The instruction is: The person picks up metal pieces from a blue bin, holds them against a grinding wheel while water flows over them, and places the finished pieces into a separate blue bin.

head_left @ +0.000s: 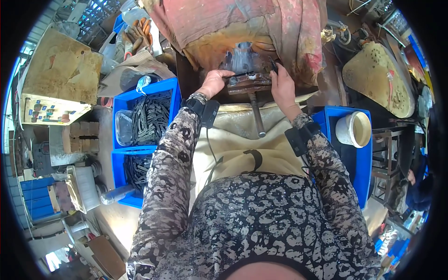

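Observation:
At a rusty metal vise (249, 84) in front of me, both hands are at work. My left hand (215, 84) pinches the end of a thin dark metal strip (241, 74), which reaches over the left side of the jaws. On the other side, my right hand (283, 86) has its fingers closed around a small dark piece (273, 64), too small to identify. A round metal handle (256, 114) points from the vise toward my body. Behind the jaws stands a grey, wet-looking metal block (242, 57), partly under a stained reddish cloth (228, 21).
Two blue bins (175, 100) at my left hold many dark metal strips (154, 114) and a clear plastic tub (124, 127). A blue bin (365, 175) at my right carries a white bucket (345, 130). A control box (51, 112) stands far left; gloves (138, 35) lie behind.

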`<state>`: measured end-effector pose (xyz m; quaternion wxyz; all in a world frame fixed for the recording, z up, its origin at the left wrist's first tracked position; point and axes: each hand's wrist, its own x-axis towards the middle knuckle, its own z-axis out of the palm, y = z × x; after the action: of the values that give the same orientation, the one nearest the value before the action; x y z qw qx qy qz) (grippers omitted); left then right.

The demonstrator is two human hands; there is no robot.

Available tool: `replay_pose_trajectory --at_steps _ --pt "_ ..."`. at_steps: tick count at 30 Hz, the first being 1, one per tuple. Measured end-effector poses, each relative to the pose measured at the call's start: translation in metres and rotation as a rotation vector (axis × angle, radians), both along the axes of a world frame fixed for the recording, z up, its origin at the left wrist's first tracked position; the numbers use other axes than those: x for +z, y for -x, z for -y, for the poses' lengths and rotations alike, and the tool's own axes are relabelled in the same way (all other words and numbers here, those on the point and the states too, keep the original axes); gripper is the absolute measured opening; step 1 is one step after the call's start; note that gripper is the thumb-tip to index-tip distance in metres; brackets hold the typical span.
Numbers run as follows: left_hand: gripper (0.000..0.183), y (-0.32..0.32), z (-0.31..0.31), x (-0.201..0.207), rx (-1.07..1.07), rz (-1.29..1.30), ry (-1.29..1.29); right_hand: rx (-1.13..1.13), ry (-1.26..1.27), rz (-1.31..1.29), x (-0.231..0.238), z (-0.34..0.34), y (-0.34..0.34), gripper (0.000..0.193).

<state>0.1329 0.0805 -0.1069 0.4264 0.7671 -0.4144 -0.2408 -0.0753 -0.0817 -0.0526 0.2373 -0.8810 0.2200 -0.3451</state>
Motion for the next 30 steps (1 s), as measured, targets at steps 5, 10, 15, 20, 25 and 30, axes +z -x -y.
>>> replay_pose_trajectory --at_steps 5,10,15,20,25,30 --pt "0.053 0.005 0.004 0.015 -0.152 0.354 -0.113 -0.029 0.022 -0.037 0.002 0.0 0.002 0.032" --pt "0.053 -0.003 0.001 0.009 -0.238 0.517 -0.099 -0.03 0.054 -0.052 0.001 -0.004 -0.003 0.031" --pt "0.051 0.0 -0.001 0.018 -0.248 0.515 -0.063 -0.058 0.097 -0.029 -0.004 -0.001 -0.002 0.032" --pt "0.045 0.01 -0.016 0.045 -0.196 0.676 -0.069 -0.058 0.063 -0.069 -0.001 -0.003 -0.003 0.031" --pt "0.048 0.05 -0.032 0.081 -0.098 0.895 -0.044 -0.055 0.085 -0.024 -0.007 0.004 -0.001 0.029" --pt "0.046 0.135 -0.054 0.11 -0.461 0.898 0.296 -0.055 0.041 -0.022 -0.011 0.005 -0.003 0.032"
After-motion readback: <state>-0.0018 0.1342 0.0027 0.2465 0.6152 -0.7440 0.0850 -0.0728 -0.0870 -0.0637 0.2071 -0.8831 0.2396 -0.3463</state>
